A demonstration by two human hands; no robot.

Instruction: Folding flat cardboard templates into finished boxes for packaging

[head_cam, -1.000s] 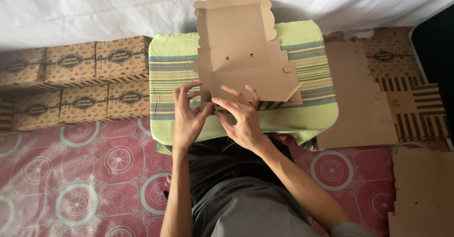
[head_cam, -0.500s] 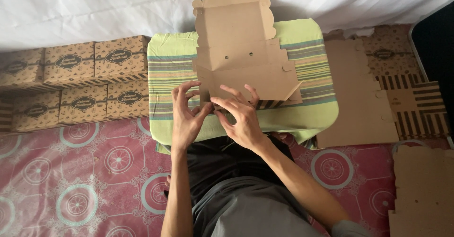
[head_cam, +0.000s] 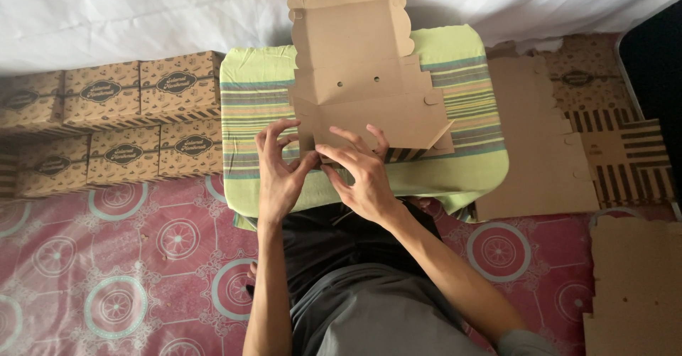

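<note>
A brown cardboard box blank (head_cam: 355, 79), partly folded, lies on a green striped cushion (head_cam: 462, 93) in front of me, its scalloped lid panel pointing away. My left hand (head_cam: 279, 171) presses the blank's near left corner, thumb against the folded edge. My right hand (head_cam: 361, 175) rests beside it with fingers spread on the near flap, pinching the same fold. Both hands touch the cardboard at its near edge.
Several finished brown boxes (head_cam: 114, 125) are stacked in rows at the left. Flat unfolded blanks (head_cam: 540, 150) lie on the right, more at the lower right (head_cam: 636, 285). A white sheet (head_cam: 142, 15) hangs behind. The floor mat (head_cam: 106, 271) is red patterned.
The hands stay on the near fold; the fingers have shifted only slightly. The blank has not moved noticeably.
</note>
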